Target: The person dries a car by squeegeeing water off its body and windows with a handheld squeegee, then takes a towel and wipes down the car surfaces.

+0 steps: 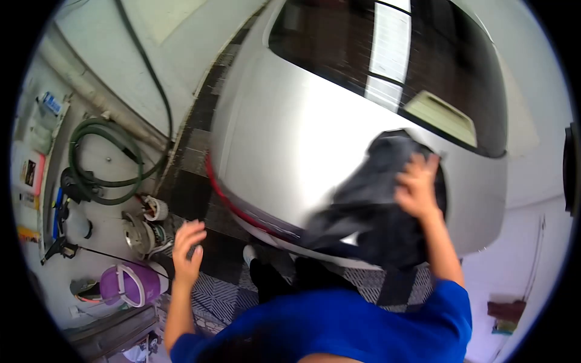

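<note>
Hands: left (188, 254) empty, right (417, 189) on black cloth (378, 184), grip unclear; silver car (290, 133), checkered floor (221, 293).

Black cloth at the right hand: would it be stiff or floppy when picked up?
The black cloth would likely be floppy: its shape is bunched, with loose folds. The part that spreads away from the right hand would probably sag.

A silver car (290, 133), coiled hose (73, 151) and purple bucket (132, 283) suggest a garage or wash bay.
</note>
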